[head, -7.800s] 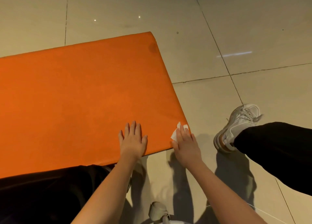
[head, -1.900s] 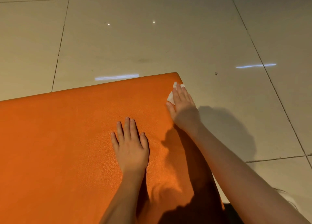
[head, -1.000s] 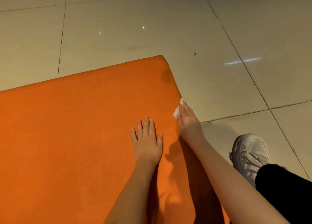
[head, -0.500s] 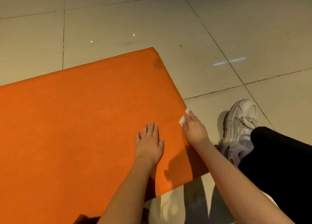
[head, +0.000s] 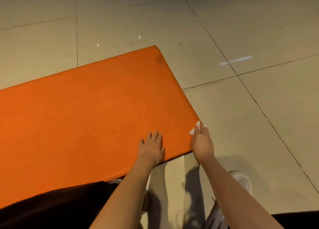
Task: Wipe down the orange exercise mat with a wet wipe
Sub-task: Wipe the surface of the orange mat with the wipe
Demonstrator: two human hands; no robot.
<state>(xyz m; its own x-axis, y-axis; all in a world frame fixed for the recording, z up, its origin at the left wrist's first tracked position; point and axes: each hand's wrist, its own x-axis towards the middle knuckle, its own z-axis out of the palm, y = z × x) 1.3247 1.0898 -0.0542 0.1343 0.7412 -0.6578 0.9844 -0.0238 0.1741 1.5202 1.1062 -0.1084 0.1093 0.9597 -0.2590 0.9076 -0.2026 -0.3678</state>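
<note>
1. While the wet wipe sits at the right-hand edge of the mat, close to its near corner, the job reads as under way, not finished: only that edge is being worked at this moment.
2. Orange exercise mat: lies flat on the floor and runs out of view to the left. It is rectangular with softly rounded corners, a matt, finely grained face and a slight thickness at the rim.
3. Dark blotch: round, near the far right corner of the mat. Whether it is a stain or a damp patch cannot be told, and it probably needs a pass.
4. Coverage: no wet streaks show, so the share already cleaned cannot be judged. The broad stretch to the left is most likely outstanding.
5. Wet wipe: small, white, thin and crumpled, with its tips poking out against the mat's edge.
6. Right hand: fingers closed round the wipe, set right at the mat's rim.
7. Left hand: flat, palm down, fingers straight and close together. It holds nothing and presses the mat near its front edge, seemingly to steady it.
8. Floor: large pale glossy tiles with dark grout lines and light reflections.
9. Also present: white shoe and black trouser leg.
</note>
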